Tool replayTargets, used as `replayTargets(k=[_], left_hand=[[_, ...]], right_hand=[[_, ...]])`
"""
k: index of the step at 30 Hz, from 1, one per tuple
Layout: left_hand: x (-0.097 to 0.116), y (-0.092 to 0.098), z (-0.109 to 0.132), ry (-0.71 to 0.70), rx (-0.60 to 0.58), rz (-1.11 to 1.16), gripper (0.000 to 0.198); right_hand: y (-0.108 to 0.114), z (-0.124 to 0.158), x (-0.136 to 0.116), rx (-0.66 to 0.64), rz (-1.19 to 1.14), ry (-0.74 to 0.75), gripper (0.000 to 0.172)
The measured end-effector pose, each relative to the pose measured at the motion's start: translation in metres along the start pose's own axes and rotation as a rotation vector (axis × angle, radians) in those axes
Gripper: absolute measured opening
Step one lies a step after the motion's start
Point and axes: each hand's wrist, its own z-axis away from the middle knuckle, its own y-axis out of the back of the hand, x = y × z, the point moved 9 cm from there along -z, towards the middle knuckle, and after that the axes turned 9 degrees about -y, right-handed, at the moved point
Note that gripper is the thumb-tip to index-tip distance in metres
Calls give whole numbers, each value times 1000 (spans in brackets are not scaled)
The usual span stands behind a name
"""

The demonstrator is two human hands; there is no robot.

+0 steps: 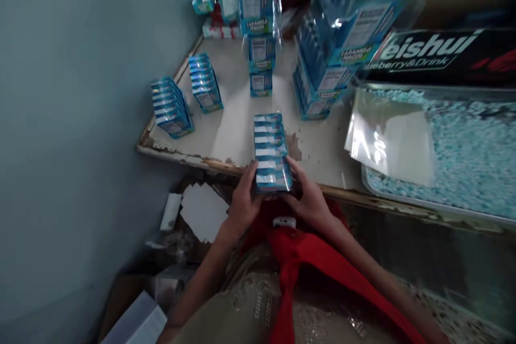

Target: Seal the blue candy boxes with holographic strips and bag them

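Observation:
Both hands grip a blue display box of candy packs (271, 149), its small packs standing in stepped rows. My left hand (245, 196) is closed on the near left side, my right hand (308, 196) on the near right side. The box's near end is at the table's front edge. Behind it rises a stack of similar blue boxes (260, 49) in clear wrap. Two more such boxes stand to the left, one by the table's corner (171, 107) and another further back (205, 83).
At the right, a taller stack of wrapped boxes (322, 80) stands beside a tray of pale blue candies (475, 156). Clear plastic sheets (389, 137) lie on the tray. The worn table (229, 134) has a chipped front edge. White card pieces (205, 212) lie below, left.

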Motion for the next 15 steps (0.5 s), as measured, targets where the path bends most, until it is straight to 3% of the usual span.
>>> replayTargets(k=[4, 8, 12, 15], left_hand=[[-10, 4, -15, -3, -7, -9, 74], [-29, 1, -64, -15, -35, 21, 83], [-49, -23, -123, -48, -49, 63, 89], [-57, -50, -150, -70, -59, 83, 87]], right_hand=[[-5, -12, 8, 76, 37, 26, 97], [6, -54, 21, 104, 40, 43, 94], [26, -107, 37, 101, 38, 82, 94], [42, -132, 50, 155, 58, 94, 94]])
